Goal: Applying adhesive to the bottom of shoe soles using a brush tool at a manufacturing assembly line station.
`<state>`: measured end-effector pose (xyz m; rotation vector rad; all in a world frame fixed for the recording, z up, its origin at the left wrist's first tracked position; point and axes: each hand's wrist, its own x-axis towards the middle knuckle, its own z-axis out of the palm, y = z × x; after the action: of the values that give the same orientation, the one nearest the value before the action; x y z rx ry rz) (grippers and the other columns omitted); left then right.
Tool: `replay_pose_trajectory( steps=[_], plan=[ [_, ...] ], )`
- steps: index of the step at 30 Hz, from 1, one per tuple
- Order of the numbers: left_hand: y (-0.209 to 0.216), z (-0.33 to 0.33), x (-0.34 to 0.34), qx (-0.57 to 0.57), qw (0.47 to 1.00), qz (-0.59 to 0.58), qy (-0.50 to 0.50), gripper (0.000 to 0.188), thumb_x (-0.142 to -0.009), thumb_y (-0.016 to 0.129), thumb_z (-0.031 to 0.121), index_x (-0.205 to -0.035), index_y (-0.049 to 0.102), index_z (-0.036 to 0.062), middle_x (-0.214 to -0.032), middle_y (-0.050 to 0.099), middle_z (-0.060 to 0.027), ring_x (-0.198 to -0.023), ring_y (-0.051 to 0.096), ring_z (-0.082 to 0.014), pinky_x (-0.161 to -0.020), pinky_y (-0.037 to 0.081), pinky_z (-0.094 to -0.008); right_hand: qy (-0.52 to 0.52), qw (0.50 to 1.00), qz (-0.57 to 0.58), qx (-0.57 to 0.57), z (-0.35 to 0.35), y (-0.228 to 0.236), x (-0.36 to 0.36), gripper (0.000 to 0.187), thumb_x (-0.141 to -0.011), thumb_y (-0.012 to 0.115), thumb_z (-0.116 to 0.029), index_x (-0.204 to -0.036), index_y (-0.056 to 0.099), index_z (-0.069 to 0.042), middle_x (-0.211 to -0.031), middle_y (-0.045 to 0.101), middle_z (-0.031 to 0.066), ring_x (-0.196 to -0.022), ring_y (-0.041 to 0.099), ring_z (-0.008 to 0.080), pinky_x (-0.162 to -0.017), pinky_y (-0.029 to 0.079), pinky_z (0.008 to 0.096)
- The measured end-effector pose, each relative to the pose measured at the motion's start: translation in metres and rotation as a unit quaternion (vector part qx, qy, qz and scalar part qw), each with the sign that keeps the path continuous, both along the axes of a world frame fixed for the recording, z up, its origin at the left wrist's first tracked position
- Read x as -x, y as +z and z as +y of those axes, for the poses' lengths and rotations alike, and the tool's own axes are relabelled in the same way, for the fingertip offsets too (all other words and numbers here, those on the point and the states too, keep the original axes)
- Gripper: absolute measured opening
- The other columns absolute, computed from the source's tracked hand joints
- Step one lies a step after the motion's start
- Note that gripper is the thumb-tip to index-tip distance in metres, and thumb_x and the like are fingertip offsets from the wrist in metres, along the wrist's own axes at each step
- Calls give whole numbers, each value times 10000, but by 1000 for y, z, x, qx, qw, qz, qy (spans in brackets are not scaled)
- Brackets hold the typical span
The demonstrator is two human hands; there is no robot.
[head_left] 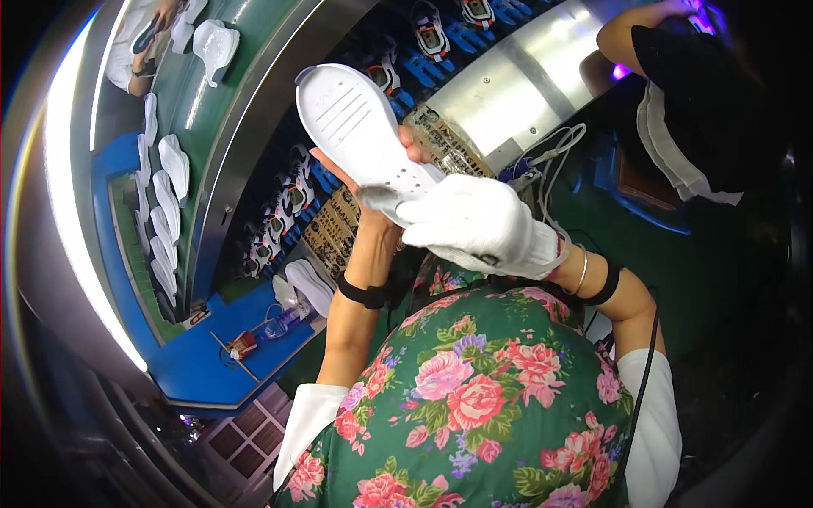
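A white shoe sole (347, 118) is raised in front of me, its toe end up and left, several grooves near the toe and small holes toward the heel. My bare left hand (375, 220) is closed round it from beneath, with fingers showing at both edges. Over the heel end lies my right hand (474, 222), in a white knitted glove, its fingers drawn together against the sole. A blurred greyish patch shows by those fingertips; whether it is a tool in the glove I cannot tell.
White soles (165, 199) lie in rows on a green conveyor belt (254, 34) at left. Shoe uppers (296, 182) stand on blue holders beyond my hands. A bottle (284, 322) rests on a blue ledge (190, 364). Cables (559, 148) hang at right, near another person's arm (622, 38).
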<state>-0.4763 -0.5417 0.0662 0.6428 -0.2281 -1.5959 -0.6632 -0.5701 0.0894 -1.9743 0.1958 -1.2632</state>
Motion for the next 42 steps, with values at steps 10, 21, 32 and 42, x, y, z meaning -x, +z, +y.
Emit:
replay_pose_trajectory(
  steps=[10, 21, 32, 42],
  plan=[
    [-8, -16, -4, 72, 994, 82, 29, 1075, -677, 344, 1002, -1200, 531, 81, -878, 574, -145, -716, 534, -235, -642, 457, -362, 7, 1000, 25, -15, 6, -9, 16, 204, -773, 774, -71, -974, 760, -101, -1021, 738, 99, -877, 703, 257, -749, 579, 368],
    [-11, -19, -24, 22, 994, -54, -90, 1103, -701, 350, 980, -1338, 506, 94, -907, 577, -181, -659, 574, -253, -605, 473, -370, 97, 994, 32, -30, -4, -19, 24, 214, -781, 789, -100, -991, 749, -99, -1029, 740, 99, -826, 683, 253, -703, 566, 360],
    [-29, -30, -37, -43, 969, -10, -245, 1146, -712, 364, 961, -1465, 421, 99, -1025, 610, -258, -728, 675, -350, -576, 580, -410, 93, 985, 137, 51, -8, -17, 20, 217, -765, 760, -99, -980, 734, -101, -1090, 723, 87, -861, 678, 242, -694, 569, 367],
    [-41, -30, -31, -29, 959, 90, -266, 1066, -830, 276, 886, -1426, 458, 21, -1007, 661, -256, -812, 702, -366, -685, 597, -444, 167, 939, 124, -274, -29, -7, 27, 134, -761, 776, -11, -891, 758, -40, -930, 748, 112, -816, 716, 234, -747, 560, 317]
  ],
)
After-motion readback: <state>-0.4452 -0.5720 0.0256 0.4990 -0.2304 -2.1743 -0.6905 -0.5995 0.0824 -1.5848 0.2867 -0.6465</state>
